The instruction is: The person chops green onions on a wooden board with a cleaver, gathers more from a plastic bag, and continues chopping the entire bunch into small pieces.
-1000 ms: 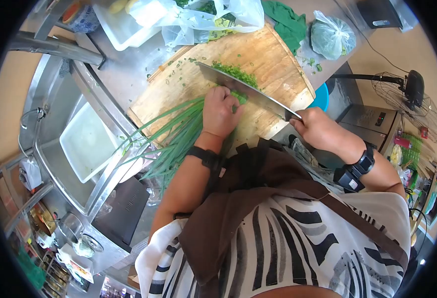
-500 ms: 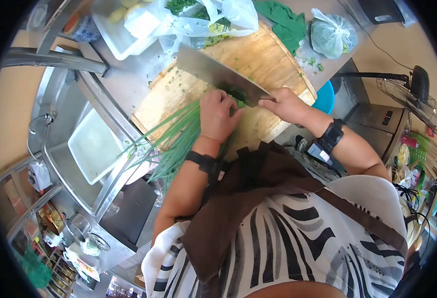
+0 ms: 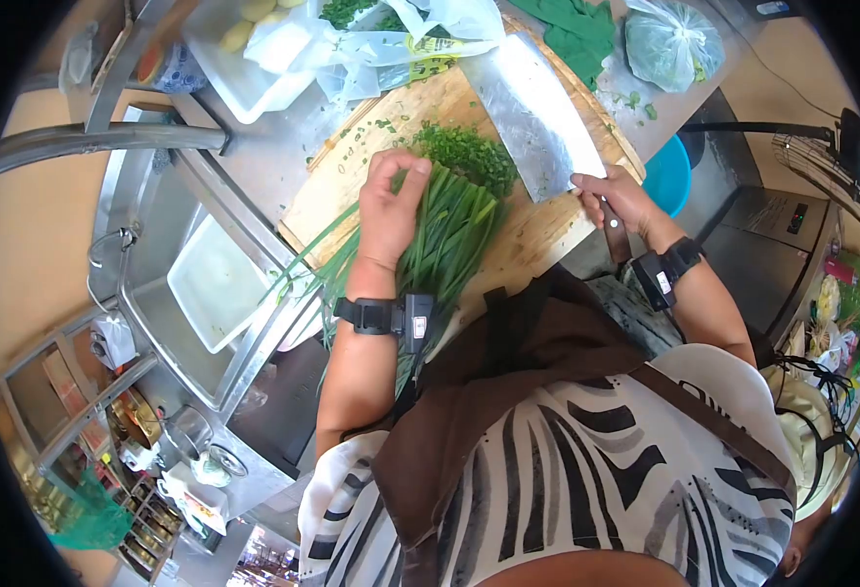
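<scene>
My right hand (image 3: 625,207) grips the brown handle of a cleaver (image 3: 532,112). Its broad blade is turned flat side up over the right part of the wooden cutting board (image 3: 537,230). My left hand (image 3: 391,205), fingers curled, is at the left edge of a bunch of green onions (image 3: 454,220); its hold is partly hidden. The long leaves trail toward me and off the board's left side. Finely chopped green onion (image 3: 469,155) is heaped against the bunch's cut ends, and small bits are scattered over the board.
A sink (image 3: 141,284) with a white tub (image 3: 217,293) lies to the left. Behind the board are a white tray (image 3: 254,93) and a plastic bag (image 3: 352,59). A green cloth (image 3: 572,34) and a tied bag (image 3: 672,47) are at the back right; a blue bucket (image 3: 669,176) stands below.
The cleaver has moved right, away from the green onions, and turned to show its blade face. My left hand has shifted left, uncovering the bunch and the chopped heap. The view has shifted slightly.
</scene>
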`<state>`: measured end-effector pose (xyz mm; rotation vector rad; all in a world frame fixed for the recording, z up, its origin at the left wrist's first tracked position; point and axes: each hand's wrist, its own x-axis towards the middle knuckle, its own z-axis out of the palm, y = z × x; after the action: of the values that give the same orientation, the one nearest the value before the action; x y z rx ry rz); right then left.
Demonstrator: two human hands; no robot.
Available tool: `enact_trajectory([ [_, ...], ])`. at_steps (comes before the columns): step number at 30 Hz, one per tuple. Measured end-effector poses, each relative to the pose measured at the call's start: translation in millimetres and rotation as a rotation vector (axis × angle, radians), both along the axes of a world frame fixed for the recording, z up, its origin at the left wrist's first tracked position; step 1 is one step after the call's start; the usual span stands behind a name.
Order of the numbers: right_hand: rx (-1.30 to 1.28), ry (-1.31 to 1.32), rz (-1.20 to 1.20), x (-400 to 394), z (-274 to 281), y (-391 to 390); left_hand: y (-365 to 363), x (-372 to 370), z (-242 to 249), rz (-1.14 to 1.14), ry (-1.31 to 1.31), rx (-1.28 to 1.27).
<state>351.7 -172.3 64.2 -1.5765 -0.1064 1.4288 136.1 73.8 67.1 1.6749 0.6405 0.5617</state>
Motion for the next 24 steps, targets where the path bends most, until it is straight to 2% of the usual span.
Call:
enact_trajectory([
  [1, -0.055, -0.170, 0.052, 0, -3, 0, 2, 0, 1, -0.004, 0.061, -0.059],
  [2, -0.051, -0.163, 0.044, -1, -5, -1, 4, -2, 2, -0.012, 0.068, -0.055],
  [4, -0.164, -0.593, 0.188, -6, 4, 5, 9, -2, 8, 0.016, 0.194, 0.283],
  [5, -0.240, -1.022, 0.273, -12, 11, 5, 12, -4, 8, 0.004, 0.197, 0.288],
  [6, -0.241, -1.020, 0.262, -16, 16, 7, 18, -3, 7, -0.001, 0.198, 0.434],
  [7, -0.364, -1.228, 0.358, -20, 20, 9, 23, -3, 6, -0.005, 0.199, 0.578],
  [8, -0.490, -1.433, 0.460, -24, 22, 9, 26, -4, 4, -0.011, 0.200, 0.580],
  [9, -0.428, -1.522, 0.431, -28, 21, 8, 29, -5, 3, -0.075, 0.227, 0.471],
  [10, -0.429, -1.520, 0.430, -36, 29, 11, 32, -5, 1, -0.137, 0.253, 0.361],
  [12, -0.328, -1.227, 0.610, -60, 48, 19, 39, -8, -12, -0.208, 0.242, 0.338],
  [13, -0.332, -1.222, 0.604, -73, 47, 20, 41, -9, -14, -0.279, 0.228, 0.313],
  [15, 0.017, -1.077, 0.457, -98, 36, 26, 42, -10, -17, -0.299, 0.207, 0.261],
  [16, 0.010, -1.073, 0.454, -106, 29, 33, 41, -11, -19, -0.312, 0.187, 0.207],
  [18, -0.147, -0.534, 0.367, -118, 12, 50, 40, -10, -23, -0.349, 0.171, 0.175],
  [22, -0.108, -0.386, 0.200, -139, -7, 80, 30, -15, -23, -0.403, 0.158, 0.122],
  [24, -0.015, -0.200, -0.044, -148, -8, 95, 22, -18, -25, -0.378, 0.141, 0.112],
])
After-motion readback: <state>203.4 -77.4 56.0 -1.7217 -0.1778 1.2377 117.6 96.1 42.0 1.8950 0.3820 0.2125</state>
